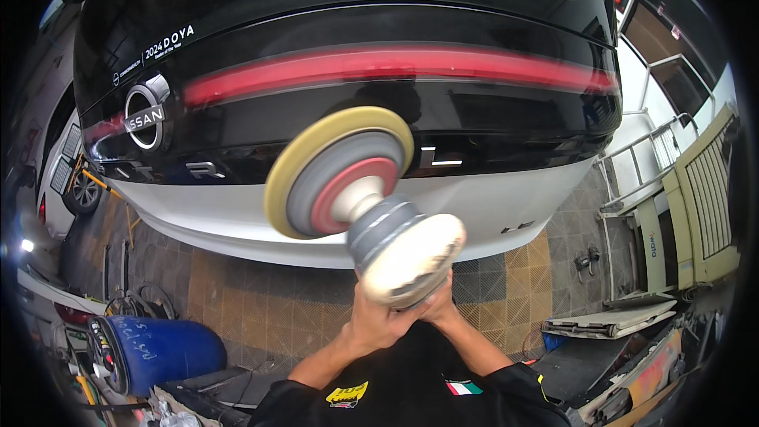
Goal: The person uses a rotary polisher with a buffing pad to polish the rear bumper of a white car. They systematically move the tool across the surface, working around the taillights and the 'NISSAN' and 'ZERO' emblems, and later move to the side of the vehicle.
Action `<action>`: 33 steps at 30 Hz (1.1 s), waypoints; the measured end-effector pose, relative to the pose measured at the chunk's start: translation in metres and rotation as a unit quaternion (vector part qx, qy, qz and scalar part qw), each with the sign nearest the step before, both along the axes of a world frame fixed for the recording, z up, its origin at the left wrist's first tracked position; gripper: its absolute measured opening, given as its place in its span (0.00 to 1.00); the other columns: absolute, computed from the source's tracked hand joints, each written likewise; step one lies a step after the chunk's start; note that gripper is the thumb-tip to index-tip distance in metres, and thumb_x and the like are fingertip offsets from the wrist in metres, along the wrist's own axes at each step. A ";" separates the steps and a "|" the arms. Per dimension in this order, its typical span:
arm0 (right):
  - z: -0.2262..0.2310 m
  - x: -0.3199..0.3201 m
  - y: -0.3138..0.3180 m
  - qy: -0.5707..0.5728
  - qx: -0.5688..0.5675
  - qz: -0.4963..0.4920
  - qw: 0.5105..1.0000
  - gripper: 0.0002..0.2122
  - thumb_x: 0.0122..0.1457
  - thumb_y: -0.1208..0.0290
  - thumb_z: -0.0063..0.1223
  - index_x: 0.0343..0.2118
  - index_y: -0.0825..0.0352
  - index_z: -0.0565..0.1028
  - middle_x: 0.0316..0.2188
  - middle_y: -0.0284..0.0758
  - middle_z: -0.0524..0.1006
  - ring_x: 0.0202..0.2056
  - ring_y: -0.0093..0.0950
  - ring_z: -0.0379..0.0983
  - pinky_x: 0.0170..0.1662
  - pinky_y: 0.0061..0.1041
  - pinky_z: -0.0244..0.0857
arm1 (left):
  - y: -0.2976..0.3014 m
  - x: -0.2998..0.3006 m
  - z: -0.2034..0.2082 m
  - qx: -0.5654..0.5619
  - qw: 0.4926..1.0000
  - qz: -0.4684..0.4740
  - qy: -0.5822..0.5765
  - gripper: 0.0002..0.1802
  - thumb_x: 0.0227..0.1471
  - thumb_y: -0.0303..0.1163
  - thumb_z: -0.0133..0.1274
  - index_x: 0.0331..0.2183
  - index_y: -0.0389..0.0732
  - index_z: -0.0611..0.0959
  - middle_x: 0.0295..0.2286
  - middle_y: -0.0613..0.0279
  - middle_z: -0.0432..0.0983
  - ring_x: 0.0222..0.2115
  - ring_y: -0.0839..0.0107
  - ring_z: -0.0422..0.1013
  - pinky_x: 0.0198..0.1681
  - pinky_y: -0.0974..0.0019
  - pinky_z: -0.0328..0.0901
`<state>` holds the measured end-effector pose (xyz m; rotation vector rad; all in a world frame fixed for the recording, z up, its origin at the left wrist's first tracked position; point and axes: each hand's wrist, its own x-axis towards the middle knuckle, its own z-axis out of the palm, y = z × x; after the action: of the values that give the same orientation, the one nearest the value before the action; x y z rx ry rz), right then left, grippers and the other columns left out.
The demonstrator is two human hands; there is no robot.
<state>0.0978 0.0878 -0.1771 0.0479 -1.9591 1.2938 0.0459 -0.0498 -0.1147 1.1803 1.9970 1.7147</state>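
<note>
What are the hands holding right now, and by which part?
Both hands, left hand and right hand, hold a polishing tool by its rear end, under the cream-coloured cap. Its yellow foam pad faces the black car's rear.

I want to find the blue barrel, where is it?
In the head view, the blue barrel lies on its side at the lower left, on the tiled floor below the car, left of the person's left hand.
</note>
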 end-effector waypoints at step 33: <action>0.063 0.114 -0.014 -0.237 0.117 -0.077 0.961 0.41 0.34 0.62 0.74 0.57 0.70 0.72 0.44 0.43 0.82 0.38 0.39 0.81 0.43 0.33 0.76 | -0.036 0.047 -0.056 0.041 0.937 -0.275 -0.210 0.21 0.61 0.38 0.56 0.49 0.32 0.79 0.45 0.49 0.78 0.47 0.56 0.74 0.52 0.56 0.66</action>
<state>0.2115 0.0736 -0.1137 -0.3222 -2.4600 1.0288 0.0929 -0.0857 -0.1704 1.1360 1.2107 1.5875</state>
